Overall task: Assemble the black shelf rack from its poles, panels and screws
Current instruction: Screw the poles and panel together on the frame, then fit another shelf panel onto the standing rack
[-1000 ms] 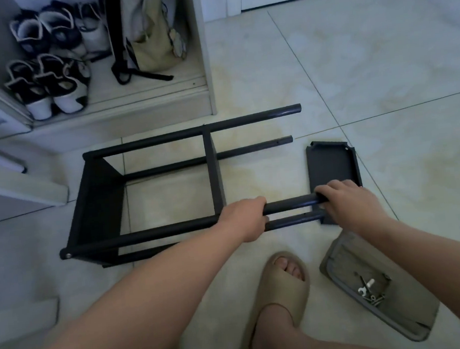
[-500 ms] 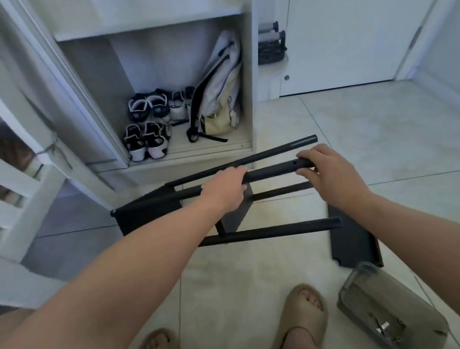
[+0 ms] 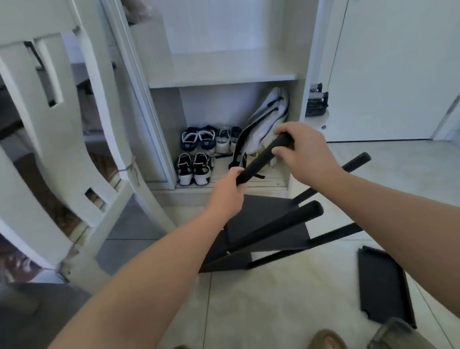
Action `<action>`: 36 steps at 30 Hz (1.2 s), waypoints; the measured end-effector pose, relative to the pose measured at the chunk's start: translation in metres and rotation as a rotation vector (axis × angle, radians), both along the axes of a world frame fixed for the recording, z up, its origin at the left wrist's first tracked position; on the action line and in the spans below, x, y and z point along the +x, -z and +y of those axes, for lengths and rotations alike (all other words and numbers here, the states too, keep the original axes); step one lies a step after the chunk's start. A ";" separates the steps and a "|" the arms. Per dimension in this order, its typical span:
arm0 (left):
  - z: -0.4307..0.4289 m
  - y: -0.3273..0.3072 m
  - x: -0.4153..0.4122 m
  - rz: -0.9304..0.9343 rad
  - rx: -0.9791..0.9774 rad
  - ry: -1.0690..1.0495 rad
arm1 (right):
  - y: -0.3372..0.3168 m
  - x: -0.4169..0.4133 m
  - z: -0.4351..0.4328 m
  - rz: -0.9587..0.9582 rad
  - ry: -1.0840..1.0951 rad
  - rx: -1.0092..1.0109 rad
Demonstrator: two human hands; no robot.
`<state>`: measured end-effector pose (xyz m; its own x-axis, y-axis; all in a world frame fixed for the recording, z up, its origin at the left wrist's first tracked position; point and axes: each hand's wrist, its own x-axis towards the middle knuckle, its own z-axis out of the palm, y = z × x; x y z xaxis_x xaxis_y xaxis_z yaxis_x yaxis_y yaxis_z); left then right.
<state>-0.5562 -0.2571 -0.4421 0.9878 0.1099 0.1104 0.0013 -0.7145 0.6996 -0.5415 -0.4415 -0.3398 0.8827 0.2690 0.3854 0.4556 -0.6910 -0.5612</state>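
Observation:
The part-built black shelf rack (image 3: 266, 226) stands tilted on the floor, its poles slanting up and to the right. Both hands are on the nearest upper pole (image 3: 263, 158). My left hand (image 3: 228, 191) grips that pole lower down. My right hand (image 3: 304, 149) grips it near its top end. Three other pole ends stick out free to the right. A loose black panel (image 3: 383, 289) lies flat on the tiles at lower right, apart from the rack.
A white chair (image 3: 64, 148) stands close on the left. Behind the rack an open white cupboard (image 3: 221, 78) holds sneakers (image 3: 195, 166) and a backpack (image 3: 265, 119). A grey container (image 3: 393, 337) sits at the bottom right. My sandalled feet (image 3: 327, 345) are below.
The rack has gone from lying on its side to tilted up on its panel end. Both hands kept hold of the same pole and rose with it. The camera view has lifted toward the cupboard.

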 end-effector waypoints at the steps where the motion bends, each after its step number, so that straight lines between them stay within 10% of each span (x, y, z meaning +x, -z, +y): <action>1: 0.004 -0.003 -0.003 -0.023 -0.038 -0.008 | -0.004 0.001 0.009 -0.006 -0.010 -0.017; 11: 0.030 -0.024 -0.078 -0.113 -0.513 0.266 | -0.005 0.018 0.090 -0.036 -0.015 -0.063; 25: 0.068 -0.001 -0.053 -0.132 -0.495 -0.033 | -0.012 0.008 0.109 0.048 -0.073 -0.197; 36: 0.092 0.014 -0.016 -0.106 -0.581 -0.142 | 0.027 0.013 -0.004 0.019 0.336 -0.640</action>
